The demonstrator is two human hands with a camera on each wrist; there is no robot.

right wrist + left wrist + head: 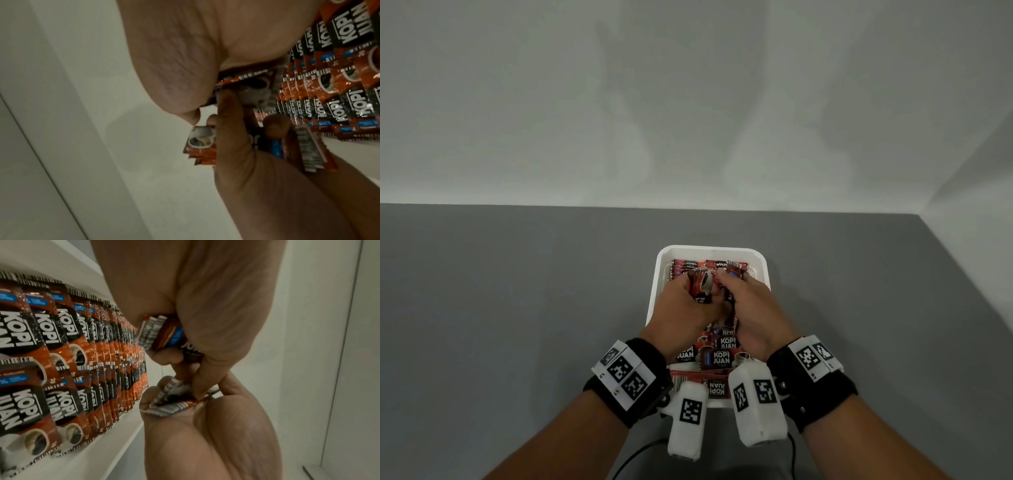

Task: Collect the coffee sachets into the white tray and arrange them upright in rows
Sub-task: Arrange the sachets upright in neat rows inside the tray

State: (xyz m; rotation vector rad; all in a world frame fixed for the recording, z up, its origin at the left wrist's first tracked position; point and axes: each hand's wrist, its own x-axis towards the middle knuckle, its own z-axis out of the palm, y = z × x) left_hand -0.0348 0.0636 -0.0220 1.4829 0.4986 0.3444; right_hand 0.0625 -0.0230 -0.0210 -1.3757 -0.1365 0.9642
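Note:
The white tray [664,253] sits mid-table, with red-and-black coffee sachets [720,356] standing in overlapping rows [72,353] inside it. Both hands hover together over the tray's middle. My left hand [685,305] grips a small bundle of sachets [162,334], cup print up in the head view. My right hand [751,308] pinches a few sachets [170,397] by their ends, close against the left fingers. One sachet [702,380] lies flat at the tray's near end. The hands hide the middle rows.
The tray stands on a grey table [517,308] against a white wall [688,102], with another wall closing the right side. A black cable [637,455] loops at the near edge below my wrists.

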